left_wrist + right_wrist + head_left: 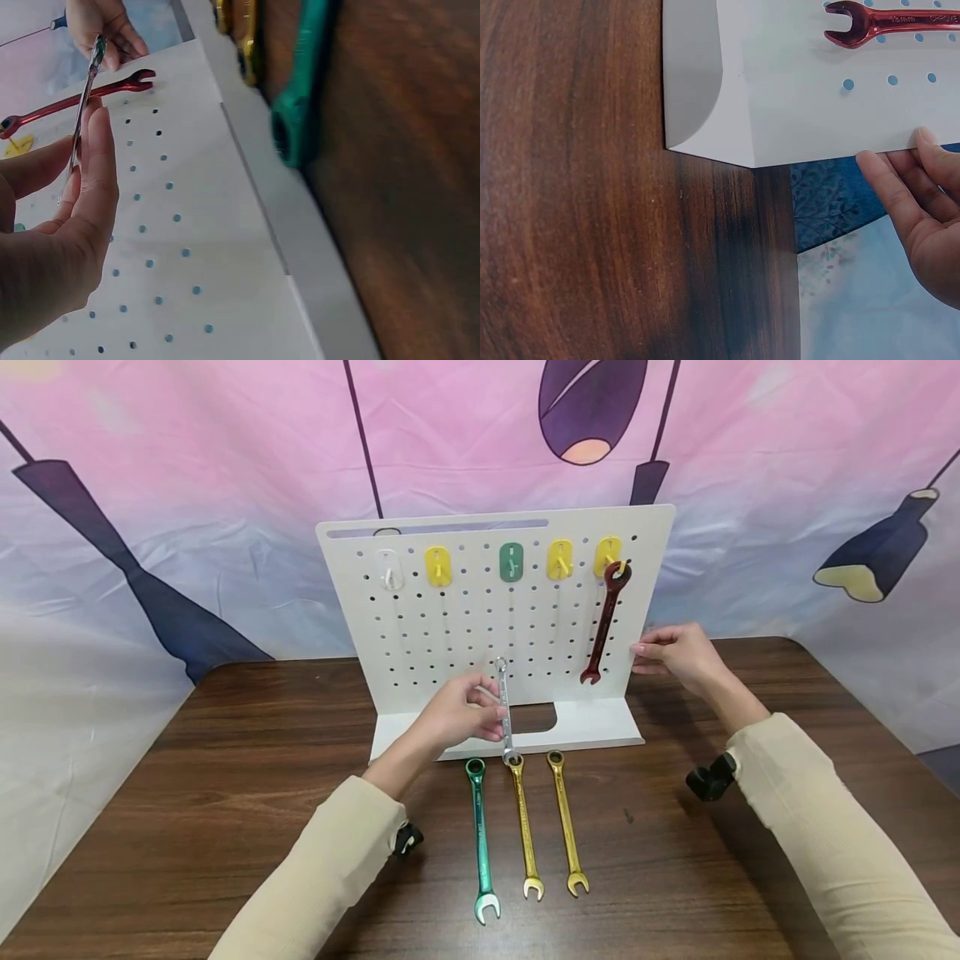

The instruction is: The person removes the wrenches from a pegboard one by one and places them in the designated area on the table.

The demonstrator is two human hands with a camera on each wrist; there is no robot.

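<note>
Left hand (pixel 463 714) pinches a silver wrench (pixel 505 706) before the white pegboard (pixel 397 700), right hand (pixel 681 656) grips the pegboard's right edge
The silver wrench stands nearly upright between the left thumb and fingers, in front of the pegboard's lower middle; the right thumb lies on the pegboard's front face, fingers at its edge; a red wrench (pixel 602 627) hangs on the pegboard's rightmost yellow hook (pixel 604 550), while a green wrench (pixel 482 839) and two gold wrenches (pixel 567 822) lie on the table (pixel 262 793) just in front of the pegboard
</note>
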